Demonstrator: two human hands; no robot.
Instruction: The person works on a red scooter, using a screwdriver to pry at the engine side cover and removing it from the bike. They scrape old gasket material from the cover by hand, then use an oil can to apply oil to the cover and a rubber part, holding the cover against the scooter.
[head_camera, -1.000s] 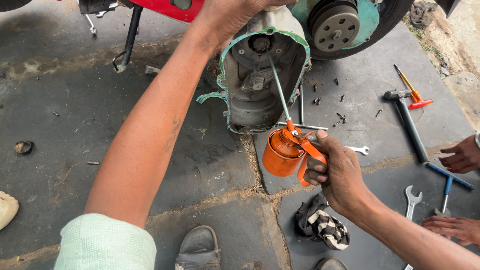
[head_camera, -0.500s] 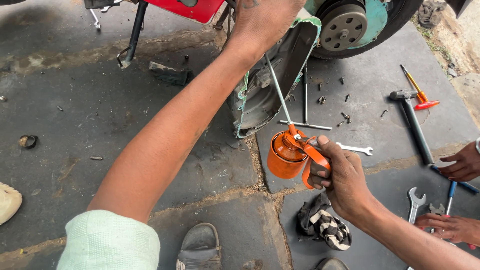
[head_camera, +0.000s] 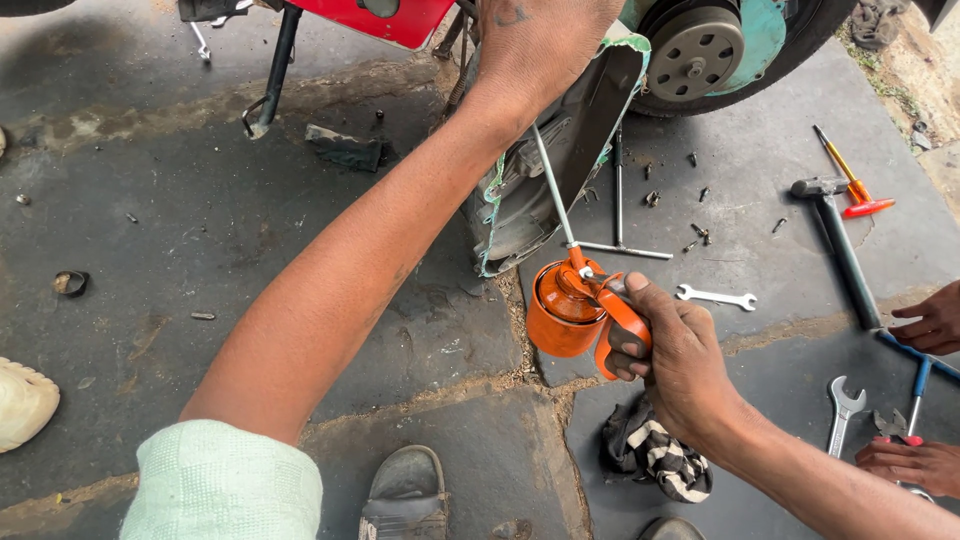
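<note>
Rough grey stone paving (head_camera: 150, 230), cracked along sandy joints and stained dark, forms the work surface below a raised scooter with a red body panel (head_camera: 400, 18). At centre, the right hand (head_camera: 680, 355) is clenched around the orange lever and handle of an orange oil can (head_camera: 562, 312), a squat metal cylinder with a domed top, held just above the paving. Its thin, straight steel spout (head_camera: 550, 185) runs toward 11 o'clock and ends against the engine cover (head_camera: 570, 150), a dull grey cast-metal shell with a torn teal gasket along its edge, standing tilted on edge. The left hand (head_camera: 540, 40), at 12 o'clock from the can, grasps the upper rim of that cover; its fingertips are hidden behind the cover. At 1 o'clock sits a round, ribbed metal drum (head_camera: 695, 45) inside the rear tyre. A slender T-handle wrench (head_camera: 620, 225) lies just beside the can's top, with small dark bolts (head_camera: 700, 232) scattered at 2 o'clock. A bright open-ended spanner (head_camera: 716, 297) lies at 3 o'clock, a long-handled hammer (head_camera: 840, 245) and an orange-handled screwdriver (head_camera: 850, 185) farther out. A striped black-and-white rag (head_camera: 655, 460) lies crumpled at 5 o'clock. Another person's hands (head_camera: 930, 320) rest at the right edge.
</note>
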